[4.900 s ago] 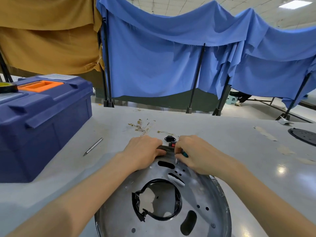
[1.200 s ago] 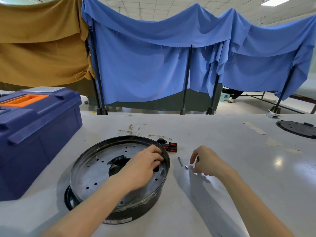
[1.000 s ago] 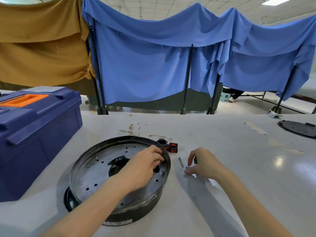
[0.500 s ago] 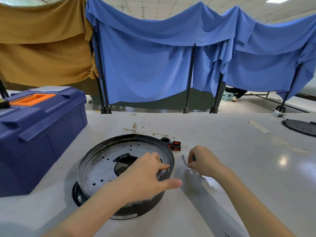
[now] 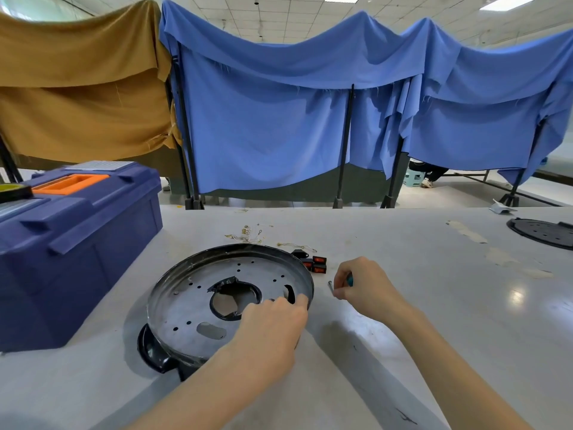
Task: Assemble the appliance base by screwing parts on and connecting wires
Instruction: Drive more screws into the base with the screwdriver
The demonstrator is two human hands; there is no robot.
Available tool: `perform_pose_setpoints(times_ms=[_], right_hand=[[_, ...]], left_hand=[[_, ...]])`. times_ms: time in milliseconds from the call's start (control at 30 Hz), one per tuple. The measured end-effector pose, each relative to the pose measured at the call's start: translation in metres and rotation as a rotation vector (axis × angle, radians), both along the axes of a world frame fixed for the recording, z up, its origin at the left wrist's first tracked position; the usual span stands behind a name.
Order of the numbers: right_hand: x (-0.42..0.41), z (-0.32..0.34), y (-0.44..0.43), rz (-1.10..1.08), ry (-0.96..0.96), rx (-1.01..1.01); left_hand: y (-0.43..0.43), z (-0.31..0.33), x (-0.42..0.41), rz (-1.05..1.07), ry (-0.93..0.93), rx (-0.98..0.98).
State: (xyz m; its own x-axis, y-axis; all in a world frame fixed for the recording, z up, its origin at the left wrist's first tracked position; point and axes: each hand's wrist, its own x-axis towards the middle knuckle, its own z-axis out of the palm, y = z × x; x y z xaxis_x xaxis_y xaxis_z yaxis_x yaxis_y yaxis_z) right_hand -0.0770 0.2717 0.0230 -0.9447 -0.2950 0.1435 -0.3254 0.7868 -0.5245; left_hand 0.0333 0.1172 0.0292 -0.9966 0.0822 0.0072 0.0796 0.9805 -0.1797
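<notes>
Appliance base: a shallow round metal pan with a dark rim, small holes and a large central opening, lying mid-table. Left hand: fingers curled over its right rim, hiding that edge. Right hand: fingers closed round a screwdriver; only a teal sliver and the shaft tip show.

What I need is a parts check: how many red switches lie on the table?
3 red switches, all just past the base's far right rim: one beside the rim, one to its right, one nearer the right hand. Others may hide behind the rim.
</notes>
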Motion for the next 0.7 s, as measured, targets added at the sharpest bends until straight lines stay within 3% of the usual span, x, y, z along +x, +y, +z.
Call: perform_pose_setpoints(times_ms=[200, 367, 533, 700], right_hand=[[0.004, 0.002, 0.001, 0.01, -0.036, -0.072], [0.012, 0.015, 0.004, 0.049, -0.215, -0.145], [0.021, 0.027, -0.001, 0.124, -0.436, -0.313], [0.028, 0.03, -0.013, 0.118, -0.504, -0.532]], left_hand=[[-0.002, 0.003, -0.004, -0.06, 0.022, 0.018], [-0.009, 0.02, -0.013, -0.092, 0.035, 0.125], [-0.026, 0.054, -0.035, -0.068, -0.042, 0.333], [-0.034, 0.088, -0.053, 0.011, -0.094, 0.531]])
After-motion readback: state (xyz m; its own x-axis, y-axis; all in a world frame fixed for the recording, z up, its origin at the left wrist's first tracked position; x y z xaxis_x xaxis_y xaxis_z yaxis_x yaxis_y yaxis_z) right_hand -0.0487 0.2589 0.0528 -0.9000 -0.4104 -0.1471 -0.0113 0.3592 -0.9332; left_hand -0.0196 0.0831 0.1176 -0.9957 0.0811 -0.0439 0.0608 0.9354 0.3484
